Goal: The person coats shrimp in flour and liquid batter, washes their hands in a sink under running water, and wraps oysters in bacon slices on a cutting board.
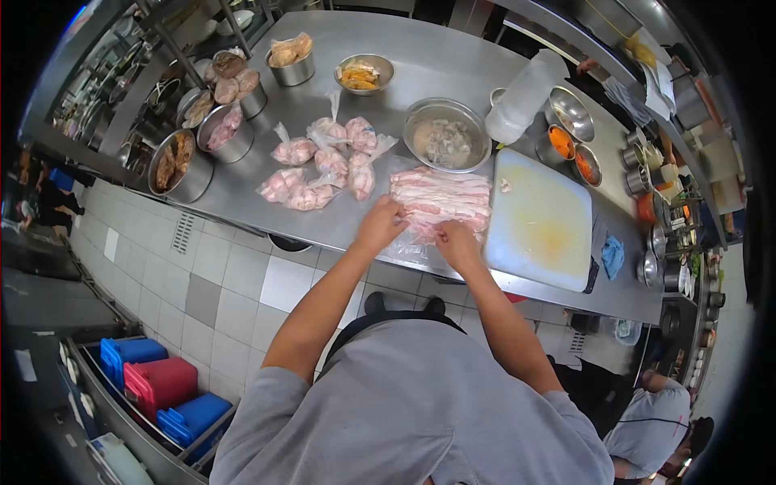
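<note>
Strips of pale pink, fatty sliced meat lie side by side on a clear plastic sheet at the steel table's front edge. My left hand is at the meat's left edge, its fingers pinched together at the strips. At the lower edge my right hand has its fingers closed on the meat or the plastic; which one is too small to tell. Tied plastic bags of pink meat sit in a group to the left. A white cutting board lies just right of the meat.
Behind the meat stands a steel bowl of cloudy liquid and grey pieces. Steel pots of meat line the table's left end. Bowls of orange food stand at the right. A co-worker is at the lower right.
</note>
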Available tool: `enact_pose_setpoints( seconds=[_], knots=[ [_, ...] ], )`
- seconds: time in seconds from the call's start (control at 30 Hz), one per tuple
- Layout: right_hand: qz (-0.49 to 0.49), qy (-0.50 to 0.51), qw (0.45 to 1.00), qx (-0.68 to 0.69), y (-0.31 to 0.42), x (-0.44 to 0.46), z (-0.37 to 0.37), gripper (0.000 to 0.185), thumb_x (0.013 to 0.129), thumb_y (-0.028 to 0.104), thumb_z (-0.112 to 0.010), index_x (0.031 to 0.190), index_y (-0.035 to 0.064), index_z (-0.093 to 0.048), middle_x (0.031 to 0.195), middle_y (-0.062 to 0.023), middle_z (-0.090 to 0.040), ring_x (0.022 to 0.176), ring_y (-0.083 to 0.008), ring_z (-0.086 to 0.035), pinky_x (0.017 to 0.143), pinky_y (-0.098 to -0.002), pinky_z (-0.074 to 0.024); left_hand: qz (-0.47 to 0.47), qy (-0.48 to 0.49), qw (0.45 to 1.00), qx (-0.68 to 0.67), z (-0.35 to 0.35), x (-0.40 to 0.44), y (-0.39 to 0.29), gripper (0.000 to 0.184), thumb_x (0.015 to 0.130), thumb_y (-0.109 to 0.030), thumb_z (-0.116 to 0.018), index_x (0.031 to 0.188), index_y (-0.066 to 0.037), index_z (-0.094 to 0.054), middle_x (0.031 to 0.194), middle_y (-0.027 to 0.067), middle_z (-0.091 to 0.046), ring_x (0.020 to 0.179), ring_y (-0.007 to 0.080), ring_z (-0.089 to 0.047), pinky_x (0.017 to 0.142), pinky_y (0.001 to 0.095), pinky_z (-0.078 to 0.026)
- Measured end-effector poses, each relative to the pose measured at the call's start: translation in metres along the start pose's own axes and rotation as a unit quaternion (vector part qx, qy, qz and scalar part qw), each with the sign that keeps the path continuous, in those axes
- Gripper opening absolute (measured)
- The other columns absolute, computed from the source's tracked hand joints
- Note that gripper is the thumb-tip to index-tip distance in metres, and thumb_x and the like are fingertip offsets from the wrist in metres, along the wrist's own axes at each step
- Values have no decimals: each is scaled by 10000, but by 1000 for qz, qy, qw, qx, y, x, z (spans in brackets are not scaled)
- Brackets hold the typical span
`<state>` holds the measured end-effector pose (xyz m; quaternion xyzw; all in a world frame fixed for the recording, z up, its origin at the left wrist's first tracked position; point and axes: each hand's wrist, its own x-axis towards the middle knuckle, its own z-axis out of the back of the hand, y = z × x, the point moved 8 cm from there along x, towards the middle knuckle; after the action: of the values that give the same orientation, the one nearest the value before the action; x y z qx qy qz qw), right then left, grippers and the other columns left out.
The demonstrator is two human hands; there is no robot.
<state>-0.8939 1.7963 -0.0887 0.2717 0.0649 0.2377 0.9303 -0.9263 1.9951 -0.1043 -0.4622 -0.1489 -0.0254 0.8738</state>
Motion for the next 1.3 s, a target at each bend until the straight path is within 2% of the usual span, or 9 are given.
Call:
enact_pose_setpoints(
  seconds=[0.27,0.37,0.43,0.47,0.53,0.73,0.87,1.03,1.3],
  knots=[
    [27,-13,997,72,8,7,-35,244,901,190,-684,1084,34,-723,919,-160,-716,825,-301,-692,788,-422,-545,-14,5,998,62,1,-11,-35,175,757,-142,-778,838,-43,-659,993,139,-587,867,342,-639,734,430,-524],
    [-34,20,978,206,5,-1,-44,225,936,238,-656,1031,47,-726,850,-105,-712,730,-213,-666,659,-380,-527,3,6,999,47,-6,-26,-44,178,758,-143,-773,823,-37,-646,959,138,-605,868,340,-645,735,433,-522],
    [-200,93,899,378,-3,-16,-54,241,962,278,-631,956,54,-719,789,-43,-681,660,-119,-615,544,-300,-467,25,25,999,35,-19,-35,-42,176,766,-125,-763,849,-49,-627,957,132,-632,860,337,-653,716,404,-534],
    [-203,88,899,378,0,-19,-50,241,962,278,-631,956,54,-719,789,-43,-681,660,-119,-615,544,-300,-467,21,29,999,32,-25,-38,-42,176,766,-125,-763,849,-49,-627,957,132,-632,860,337,-653,716,404,-534],
    [-253,84,866,422,-3,-30,-49,248,960,283,-631,909,52,-706,769,-10,-659,635,-78,-593,495,-246,-415,50,50,997,-28,-37,-44,-38,162,806,-135,-757,870,-48,-637,945,105,-655,764,250,-652,660,358,-522],
    [-204,33,888,411,-15,-38,-35,269,936,249,-695,896,-16,-724,730,-51,-678,615,-117,-596,582,-276,-480,127,85,970,-186,-44,-51,-33,147,901,-170,-736,951,-40,-691,853,13,-681,688,58,-565,610,247,-463],
    [-169,9,915,367,-24,-43,-35,263,924,257,-712,918,-5,-733,737,-75,-692,607,-132,-597,591,-307,-492,131,81,976,-154,-45,-39,-26,184,915,-189,-731,1023,-41,-719,852,12,-693,684,58,-569,607,234,-466],
    [-106,-15,960,257,-18,-46,-32,249,909,242,-717,1021,20,-735,907,-138,-747,785,-244,-703,739,-359,-549,289,207,909,-218,-71,-46,-21,258,947,-192,-677,1116,0,-714,891,42,-708,716,89,-624,592,231,-496],
    [-137,-18,946,294,-14,-53,-21,284,873,228,-743,1048,6,-719,964,-136,-750,891,-266,-722,794,-374,-554,340,186,873,-297,-72,-48,-14,331,904,-88,-568,1193,31,-677,935,92,-725,715,125,-668,624,256,-536]
  ],
)
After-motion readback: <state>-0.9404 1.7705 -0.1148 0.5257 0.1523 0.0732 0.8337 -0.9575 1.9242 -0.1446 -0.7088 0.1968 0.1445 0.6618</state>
